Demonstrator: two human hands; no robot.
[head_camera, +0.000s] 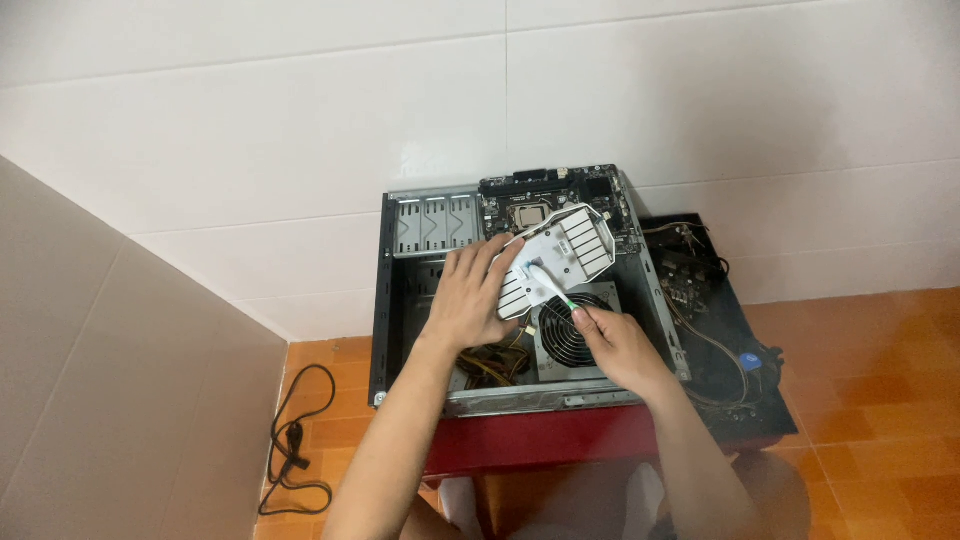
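Head view, one frame, looking down from above.

Item: open grey metal desktop computer case (383, 300), side panel off, lying flat on a red table (530, 438) at frame centre.

Contents: dark green motherboard (560, 195) with its bare processor socket at the upper end; grey power supply box with round black fan grille (570, 335) at the lower end; bundle of yellow and black wires (492, 365) beside it.

Work piece: white slatted plastic cover (572, 245), held tilted over the middle of the case.

Left hand (470, 295): laid flat, fingers spread, pressing the cover's lower left edge; grip loose, steadying rather than clasping.

Right hand (615, 340): fingers closed round the green handle of a small white-headed brush (545, 283), bristle end touching the cover's face.

Progress, as judged: brushing of the cover appears under way; the case is already opened, the fan grille and board seem not yet brushed.

Surroundings: black panel with loose cables (725, 330) at the right; black power cord (290, 455) on the orange tiled floor, lower left.

Hard to make out: dust on the cover; the cover's underside; the case interior beneath both hands; the table's legs, cut off by the person's knees.
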